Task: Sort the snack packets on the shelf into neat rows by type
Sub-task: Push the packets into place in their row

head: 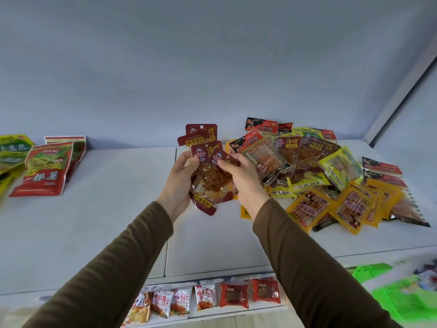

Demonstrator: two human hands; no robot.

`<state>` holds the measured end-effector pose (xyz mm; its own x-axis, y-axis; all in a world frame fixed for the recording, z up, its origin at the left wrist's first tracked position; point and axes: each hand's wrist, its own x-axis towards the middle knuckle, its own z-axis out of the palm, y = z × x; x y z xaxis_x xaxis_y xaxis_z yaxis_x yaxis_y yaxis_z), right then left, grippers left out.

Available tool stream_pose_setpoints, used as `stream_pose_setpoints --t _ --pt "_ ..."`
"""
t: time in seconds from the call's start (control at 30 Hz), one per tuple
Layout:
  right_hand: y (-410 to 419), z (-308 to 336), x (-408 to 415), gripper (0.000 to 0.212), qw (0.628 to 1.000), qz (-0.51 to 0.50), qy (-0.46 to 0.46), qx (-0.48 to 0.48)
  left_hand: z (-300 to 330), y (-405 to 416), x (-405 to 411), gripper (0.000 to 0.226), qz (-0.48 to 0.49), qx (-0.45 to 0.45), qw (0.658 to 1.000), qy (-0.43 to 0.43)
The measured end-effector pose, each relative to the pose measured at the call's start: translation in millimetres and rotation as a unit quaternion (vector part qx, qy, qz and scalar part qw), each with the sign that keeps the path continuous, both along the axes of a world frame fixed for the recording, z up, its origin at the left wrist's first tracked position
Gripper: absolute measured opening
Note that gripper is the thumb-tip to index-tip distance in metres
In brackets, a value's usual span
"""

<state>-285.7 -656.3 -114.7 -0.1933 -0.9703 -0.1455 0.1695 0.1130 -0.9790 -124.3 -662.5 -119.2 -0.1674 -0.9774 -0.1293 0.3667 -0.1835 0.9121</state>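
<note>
Above the middle of the white shelf [99, 233] I hold a fanned stack of dark-red snack packets [208, 176] with clear windows. My left hand [181, 183] grips the stack from its left side. My right hand [243, 178] pinches the top corner of the front packet between thumb and fingers. To the right lies a mixed pile of packets [314, 171]: dark-red ones, black-and-red ones [260, 126], yellow-green ones [340, 166] and orange-yellow ones [350, 207], overlapping at odd angles.
At the shelf's left end stand red-and-green pouches [45, 171] and yellow-green bags [11, 152]. A lower shelf holds a row of small white and red packets [212, 297]. A green basket [402, 294] sits at the lower right. A shelf upright [402, 98] rises on the right.
</note>
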Motion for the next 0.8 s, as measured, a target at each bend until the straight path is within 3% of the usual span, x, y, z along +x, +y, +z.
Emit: stream_pose_setpoints --t 0.17,0.27,0.53,0.63,0.7,0.8 --pt "0.8 -6.0 -3.0 0.026 1.000 -0.022 -0.002 0.002 -0.8 3.0 3.1 0.034 0.020 0.027 0.999 0.019" --pt "1.1 -7.0 -2.1 0.038 0.999 -0.048 -0.002 0.007 -2.0 4.7 5.3 0.035 0.031 0.052 0.998 0.030" --pt "3.1 -5.1 -8.7 0.035 0.994 -0.017 -0.105 0.005 1.8 9.2 11.4 0.050 0.008 0.085 0.996 -0.008" --pt "3.2 -3.2 -3.2 0.030 0.998 0.021 -0.060 -0.002 10.3 11.4 10.4 0.056 -0.018 0.112 0.993 -0.028" --pt "0.7 -2.2 5.2 0.031 1.000 0.011 0.022 -0.008 15.1 12.2 10.6 0.059 -0.031 0.106 0.993 -0.051" --pt "-2.5 -1.5 18.5 0.035 0.998 -0.011 0.060 0.004 20.3 15.1 10.8 0.047 -0.068 0.055 0.990 -0.110"
